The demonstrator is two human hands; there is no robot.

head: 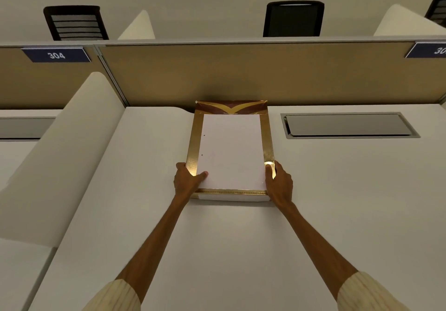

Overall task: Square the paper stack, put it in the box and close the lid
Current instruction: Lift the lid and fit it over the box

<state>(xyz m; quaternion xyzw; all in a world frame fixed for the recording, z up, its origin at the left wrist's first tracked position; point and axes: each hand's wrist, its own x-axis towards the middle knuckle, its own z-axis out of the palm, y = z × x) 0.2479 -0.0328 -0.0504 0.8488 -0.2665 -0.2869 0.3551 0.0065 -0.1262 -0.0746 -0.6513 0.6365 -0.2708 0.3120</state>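
My left hand [187, 180] and right hand [278, 181] grip the near corners of the gold box [194, 152] holding the paper stack [231, 151], with plate "304" [56, 55] at 10 o'clock.

From my screen I saw two bare forearms reaching out of cream ribbed-knit sleeves [115, 296] (pushed up short of the elbows, as far as I could tell). The left hand [187, 180] and right hand [280, 182] wore no gloves, rings or watch.
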